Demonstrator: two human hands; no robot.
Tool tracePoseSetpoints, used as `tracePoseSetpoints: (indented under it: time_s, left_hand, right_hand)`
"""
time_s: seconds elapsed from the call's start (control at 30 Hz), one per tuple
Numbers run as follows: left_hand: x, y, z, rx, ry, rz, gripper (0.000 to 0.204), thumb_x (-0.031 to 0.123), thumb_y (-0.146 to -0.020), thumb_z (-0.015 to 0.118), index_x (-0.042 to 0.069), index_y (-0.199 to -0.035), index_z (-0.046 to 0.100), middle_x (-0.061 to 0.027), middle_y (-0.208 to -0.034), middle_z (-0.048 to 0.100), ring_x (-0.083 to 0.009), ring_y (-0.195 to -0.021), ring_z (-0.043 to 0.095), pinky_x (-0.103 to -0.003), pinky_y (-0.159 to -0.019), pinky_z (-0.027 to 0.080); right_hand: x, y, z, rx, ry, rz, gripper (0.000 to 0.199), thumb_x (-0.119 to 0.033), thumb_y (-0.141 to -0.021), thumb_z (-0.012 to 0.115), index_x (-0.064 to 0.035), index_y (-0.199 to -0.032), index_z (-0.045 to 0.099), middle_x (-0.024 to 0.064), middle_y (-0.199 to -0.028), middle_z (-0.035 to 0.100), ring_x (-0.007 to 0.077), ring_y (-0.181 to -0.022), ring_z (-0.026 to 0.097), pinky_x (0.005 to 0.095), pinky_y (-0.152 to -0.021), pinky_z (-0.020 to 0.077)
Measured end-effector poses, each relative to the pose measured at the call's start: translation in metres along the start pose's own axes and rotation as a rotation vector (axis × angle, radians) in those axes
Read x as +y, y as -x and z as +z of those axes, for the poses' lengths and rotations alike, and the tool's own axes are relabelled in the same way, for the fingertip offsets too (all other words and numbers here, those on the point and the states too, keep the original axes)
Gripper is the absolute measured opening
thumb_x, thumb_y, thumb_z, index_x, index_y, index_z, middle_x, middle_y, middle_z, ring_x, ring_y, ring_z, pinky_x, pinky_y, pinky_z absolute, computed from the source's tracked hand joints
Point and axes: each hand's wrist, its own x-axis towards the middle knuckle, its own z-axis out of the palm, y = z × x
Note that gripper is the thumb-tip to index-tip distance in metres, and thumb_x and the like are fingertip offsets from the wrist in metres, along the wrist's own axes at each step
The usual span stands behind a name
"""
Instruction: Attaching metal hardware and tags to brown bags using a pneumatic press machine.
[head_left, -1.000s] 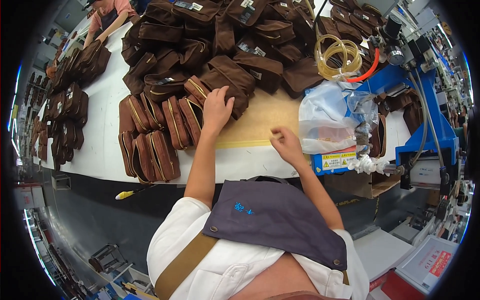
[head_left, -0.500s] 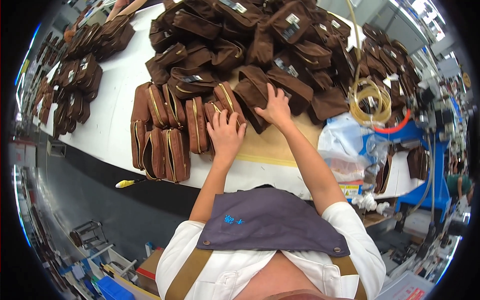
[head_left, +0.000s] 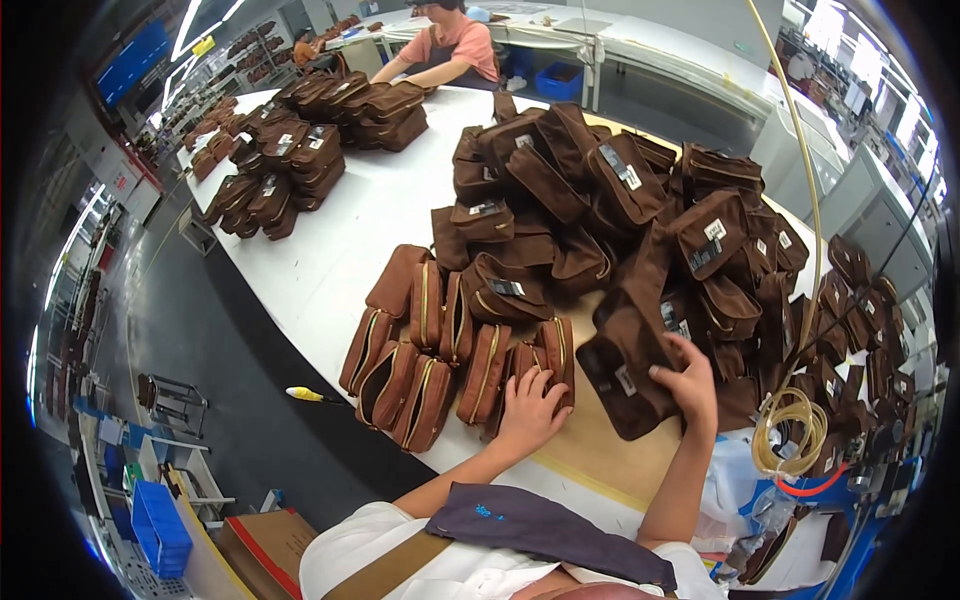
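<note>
Brown zippered pouches (head_left: 440, 345) stand on edge in rows near the front of the white table (head_left: 330, 260). Your left hand (head_left: 527, 408) lies fingers spread over the end pouch (head_left: 545, 365) of that row, pressing on it, not closed around it. Your right hand (head_left: 688, 380) pinches the edge of a loose brown pouch (head_left: 625, 365) lying flat just beside the row, at the foot of the big heap of pouches (head_left: 620, 210). Coiled clear tubing (head_left: 790, 440) sits near your right wrist.

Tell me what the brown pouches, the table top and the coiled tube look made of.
Brown pouches: matte, suede-like fabric or faux leather with no shine; gold-toned zippers, probably metal. Table top: smooth white laminate, likely, faintly glossy. Coiled tube: translucent yellowish plastic, seemingly flexible.
</note>
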Motion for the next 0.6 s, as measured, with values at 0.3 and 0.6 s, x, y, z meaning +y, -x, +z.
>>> tracePoseSetpoints:
  time_s: [0.3,0.6]
  left_hand:
    - [0.014,-0.005,0.014,-0.013,-0.006,0.028,0.038,0.028,-0.078,0.070,0.015,-0.112,0.059,-0.0134,-0.124,0.049,-0.0333,-0.123,0.040,-0.054,-0.103,0.029]
    - [0.007,0.000,0.012,0.022,0.059,0.000,0.037,0.027,-0.079,0.068,0.016,-0.112,0.058,-0.0118,-0.126,0.048,-0.0336,-0.126,0.038,-0.059,-0.101,0.030]
  right_hand:
    - [-0.034,-0.113,0.004,-0.025,-1.036,0.162,0.045,-0.009,-0.082,0.068,-0.0009,-0.125,0.055,0.0093,-0.113,0.064,0.0206,-0.098,0.063,0.0332,-0.088,0.0507]
    - [-0.038,-0.223,0.033,-0.005,-1.316,0.215,0.035,-0.026,-0.095,0.052,-0.0054,-0.123,0.055,0.0131,-0.124,0.059,0.0288,-0.115,0.056,0.0462,-0.098,0.0458]
